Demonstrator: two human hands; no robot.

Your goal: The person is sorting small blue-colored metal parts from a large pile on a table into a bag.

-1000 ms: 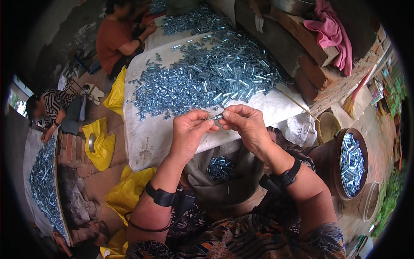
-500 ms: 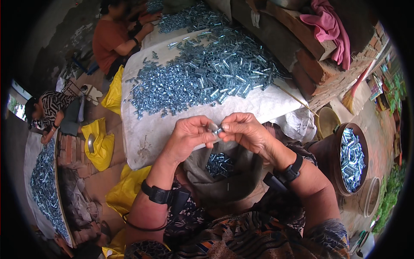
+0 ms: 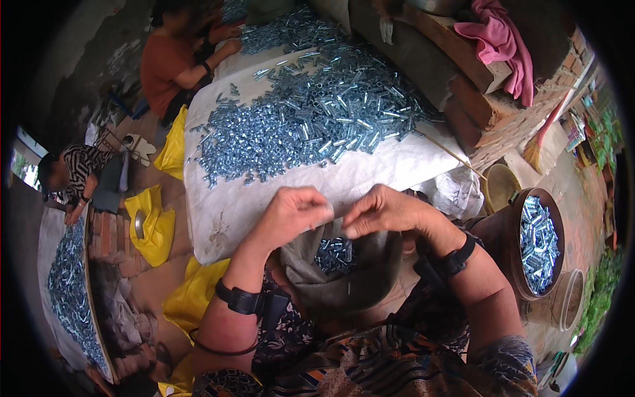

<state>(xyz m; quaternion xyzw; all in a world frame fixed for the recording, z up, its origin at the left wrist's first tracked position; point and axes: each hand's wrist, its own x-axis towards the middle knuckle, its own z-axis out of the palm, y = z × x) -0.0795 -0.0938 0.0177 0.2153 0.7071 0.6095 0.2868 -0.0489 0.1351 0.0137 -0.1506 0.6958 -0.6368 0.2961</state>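
Observation:
My left hand (image 3: 296,213) is held over the near edge of the white sheet (image 3: 221,225), its fingertips pinched together. Across a small gap, my right hand (image 3: 382,210) points its bent fingers and thumb down and inward, close together. Both sets of fingertips are slightly blurred, and whatever they hold is hidden or too small to make out. Below them a grey cloth-lined container (image 3: 324,291) stands between my knees, with shiny metal pieces (image 3: 335,254) inside. Beyond my hands, a broad heap of small silvery-blue metal nuts and tubes (image 3: 311,112) covers the sheet.
At the right stands a brown bucket (image 3: 559,248) of metal tubes (image 3: 539,245). Yellow bags (image 3: 151,228) lie on the left. Two people sit at other heaps, one in an orange shirt (image 3: 161,73), one in a striped top (image 3: 86,165). A brick ledge (image 3: 493,109) borders the far right.
My hands, earlier together around a small shiny metal piece, have drawn apart and slightly lower. The right fingers have turned downward toward the container. The piece no longer shows.

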